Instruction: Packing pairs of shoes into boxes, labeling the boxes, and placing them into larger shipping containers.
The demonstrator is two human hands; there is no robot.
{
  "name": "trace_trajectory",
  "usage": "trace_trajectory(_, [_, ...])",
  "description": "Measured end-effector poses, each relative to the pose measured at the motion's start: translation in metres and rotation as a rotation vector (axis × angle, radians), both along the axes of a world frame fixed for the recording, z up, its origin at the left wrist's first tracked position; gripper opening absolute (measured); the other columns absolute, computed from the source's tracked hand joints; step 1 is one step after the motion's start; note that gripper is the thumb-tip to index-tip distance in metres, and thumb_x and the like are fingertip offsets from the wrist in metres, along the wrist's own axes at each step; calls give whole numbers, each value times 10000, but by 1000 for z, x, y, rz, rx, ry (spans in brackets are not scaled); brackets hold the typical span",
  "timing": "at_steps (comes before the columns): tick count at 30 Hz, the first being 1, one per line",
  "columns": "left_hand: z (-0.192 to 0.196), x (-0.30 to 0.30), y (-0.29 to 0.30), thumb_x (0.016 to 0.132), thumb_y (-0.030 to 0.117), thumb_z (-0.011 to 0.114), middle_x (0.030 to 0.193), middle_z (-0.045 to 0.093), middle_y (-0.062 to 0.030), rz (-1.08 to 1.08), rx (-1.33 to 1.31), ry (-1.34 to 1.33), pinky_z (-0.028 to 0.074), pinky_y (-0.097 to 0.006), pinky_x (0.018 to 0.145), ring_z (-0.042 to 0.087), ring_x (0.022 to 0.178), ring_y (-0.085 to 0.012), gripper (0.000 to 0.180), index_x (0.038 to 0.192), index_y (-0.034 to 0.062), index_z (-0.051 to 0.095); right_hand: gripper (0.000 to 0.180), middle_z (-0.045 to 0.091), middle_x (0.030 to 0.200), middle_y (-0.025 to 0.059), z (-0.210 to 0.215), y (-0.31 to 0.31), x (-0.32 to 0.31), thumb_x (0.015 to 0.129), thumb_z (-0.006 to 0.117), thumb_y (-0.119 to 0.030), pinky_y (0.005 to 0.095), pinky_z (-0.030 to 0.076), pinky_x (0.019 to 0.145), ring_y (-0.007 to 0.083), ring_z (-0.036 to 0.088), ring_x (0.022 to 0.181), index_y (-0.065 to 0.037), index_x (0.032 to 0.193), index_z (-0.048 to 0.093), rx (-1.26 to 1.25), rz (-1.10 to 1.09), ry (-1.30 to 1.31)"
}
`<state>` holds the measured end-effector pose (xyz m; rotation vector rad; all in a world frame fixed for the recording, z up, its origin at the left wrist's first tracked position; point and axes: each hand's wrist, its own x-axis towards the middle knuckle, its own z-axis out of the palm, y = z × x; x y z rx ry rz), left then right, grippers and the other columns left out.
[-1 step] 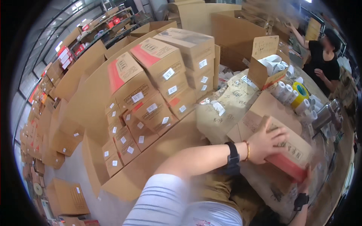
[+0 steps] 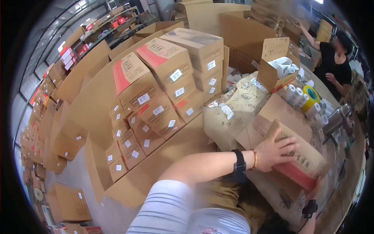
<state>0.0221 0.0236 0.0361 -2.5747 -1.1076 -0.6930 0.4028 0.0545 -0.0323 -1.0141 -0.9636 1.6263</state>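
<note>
1. The left hand (image 2: 272, 153) lies flat on top of a brown cardboard box with a red end (image 2: 298, 158), fingers spread over its upper face and thumb on the near side; the grip is an open-palmed press rather than a closed clasp.
2. The left forearm crosses the lower middle of the view from a striped sleeve (image 2: 171, 212), with a black wristband (image 2: 238, 163) and a thin gold bangle (image 2: 255, 159) at the wrist.
3. The right hand (image 2: 313, 193) shows only in part at the lower right edge of the same box, blurred; it touches the box's red end, but I cannot tell how far its grip is closed.
4. A dark strap (image 2: 310, 208) sits on the right wrist just below that hand.
5. The box is tilted, resting on other flattened brown cartons (image 2: 259, 128) on the table (image 2: 343, 195) at the right of the view.
6. Just beyond the box stands an open small carton of white rolls (image 2: 277, 66), with more white rolls (image 2: 294, 94) and a yellow tape roll (image 2: 311, 97) beside it.
7. A brown paper sheet with handwriting (image 2: 241, 103) lies between the rolls and the big stack.
8. To the left rises a large stack of labelled cardboard boxes (image 2: 163, 89), some with red panels, each carrying a small white sticker.
9. More cartons (image 2: 62, 144) cover the floor at far left.
10. Another person in a black top (image 2: 337, 64) stands at the far right end of the table, well apart from the held box.
</note>
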Motion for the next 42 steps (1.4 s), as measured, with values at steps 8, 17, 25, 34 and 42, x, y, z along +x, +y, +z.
trace_trajectory(8, [2, -55, -71, 696, 150, 770, 1492, 155, -184, 78, -583, -1303, 164, -431, 1122, 178, 1383, -243, 934, 1448, 91, 219, 653, 430, 1374, 112, -31, -26, 28, 902, 533, -440, 428, 420, 986, 299, 481, 1192, -70, 1397, 324, 132, 234, 128])
trace_trajectory(17, [72, -186, -347, 834, 253, 638, 1438, 364, -100, 602, -715, -2107, 330, -379, 1074, 379, 1298, -208, 733, 1433, 52, 268, 719, 418, 1373, 117, 39, -100, -259, 801, 646, -304, 400, 227, 1098, 268, 348, 1307, -5, 1381, 346, 564, 689, -86])
trace_trajectory(25, [205, -264, -472, 568, 243, 767, 1341, 331, -210, 1570, 14, 159, 228, -453, 1069, 320, 1274, -362, 1041, 1440, 12, 247, 380, 471, 1329, 119, 9, -16, -279, 951, 441, -140, 344, 289, 1063, 221, 416, 1247, 14, 1299, 449, 622, 316, -758])
trace_trajectory(34, [8, -525, -478, 559, 193, 759, 1418, 274, -211, 2146, -512, 357, 148, -581, 1075, 194, 1366, -360, 1138, 1481, 275, 96, 309, 517, 1269, 108, -37, 8, -260, 964, 429, -140, 378, 186, 1123, 253, 360, 1303, 10, 1218, 523, 851, 107, -941])
trace_trajectory(42, [-131, -603, -475, 521, 11, 687, 1323, 417, -130, 1414, -564, -613, 185, -409, 1111, 285, 1333, -314, 1005, 1441, 150, 307, 501, 513, 1264, 127, -21, -3, -267, 976, 329, -413, 444, 152, 1126, 303, 343, 1307, -7, 1162, 556, 967, 170, -1134])
